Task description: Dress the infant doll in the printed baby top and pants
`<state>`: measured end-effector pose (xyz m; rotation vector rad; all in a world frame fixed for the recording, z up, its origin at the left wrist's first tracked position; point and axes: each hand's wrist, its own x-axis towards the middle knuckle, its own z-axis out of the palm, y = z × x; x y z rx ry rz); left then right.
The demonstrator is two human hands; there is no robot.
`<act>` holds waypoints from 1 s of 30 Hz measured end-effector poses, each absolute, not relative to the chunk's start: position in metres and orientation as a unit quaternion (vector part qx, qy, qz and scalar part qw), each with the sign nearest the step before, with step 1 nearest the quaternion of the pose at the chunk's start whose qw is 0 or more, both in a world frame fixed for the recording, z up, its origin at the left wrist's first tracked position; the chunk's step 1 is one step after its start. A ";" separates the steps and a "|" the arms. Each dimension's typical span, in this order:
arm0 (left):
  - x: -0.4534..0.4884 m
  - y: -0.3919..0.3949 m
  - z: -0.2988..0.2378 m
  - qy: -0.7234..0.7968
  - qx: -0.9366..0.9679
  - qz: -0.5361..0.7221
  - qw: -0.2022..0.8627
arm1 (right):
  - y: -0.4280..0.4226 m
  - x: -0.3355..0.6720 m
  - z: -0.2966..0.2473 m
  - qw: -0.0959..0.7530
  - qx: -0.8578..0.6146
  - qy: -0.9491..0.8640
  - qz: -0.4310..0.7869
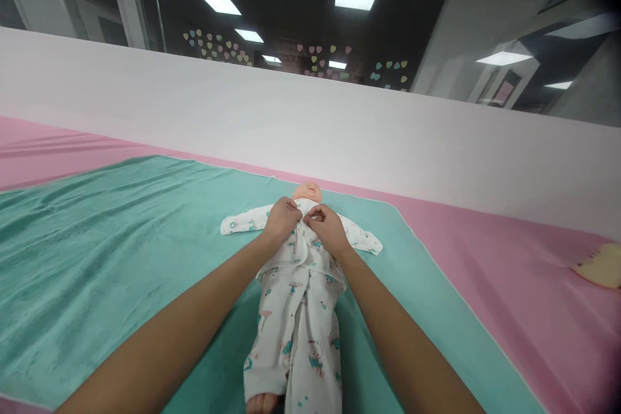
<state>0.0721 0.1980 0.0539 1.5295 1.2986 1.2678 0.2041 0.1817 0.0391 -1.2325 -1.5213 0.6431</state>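
A baby doll (307, 192) lies on its back on a teal blanket (121, 252), dressed in a white printed romper (301, 317). Its sleeves spread out to both sides and one bare foot shows at the bottom. My left hand (280, 220) is closed in a pinch on the romper's left front edge near the collar. My right hand (327, 226) pinches the right front edge just beside it. Both hands meet at the doll's chest, below its chin.
The teal blanket lies over a pink sheet (509, 272). A white partition (310, 116) runs along the far side. A pale yellow cloth (599, 265) sits at the right edge. Windows with heart stickers (315, 61) are beyond.
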 end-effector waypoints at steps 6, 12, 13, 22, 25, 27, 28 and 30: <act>0.067 0.193 0.057 0.429 0.537 0.514 0.513 | 0.180 0.204 0.042 0.517 -0.523 -0.628 0.252; 0.064 0.196 0.054 0.427 0.531 0.499 0.535 | 0.183 0.206 0.041 0.510 -0.520 -0.645 0.231; 0.064 0.197 0.054 0.424 0.530 0.498 0.540 | 0.184 0.206 0.041 0.510 -0.516 -0.648 0.232; 0.067 0.193 0.057 0.429 0.539 0.501 0.524 | 0.179 0.207 0.045 0.478 -0.515 -0.666 0.249; 0.068 0.191 0.059 0.426 0.541 0.500 0.525 | 0.178 0.206 0.046 0.475 -0.523 -0.670 0.228; 0.067 0.189 0.059 0.416 0.543 0.504 0.528 | 0.180 0.206 0.045 0.476 -0.522 -0.668 0.233; 0.067 0.188 0.060 0.409 0.543 0.506 0.531 | 0.181 0.206 0.044 0.480 -0.519 -0.666 0.239; 0.066 0.186 0.060 0.396 0.542 0.506 0.542 | 0.184 0.207 0.042 0.489 -0.507 -0.665 0.249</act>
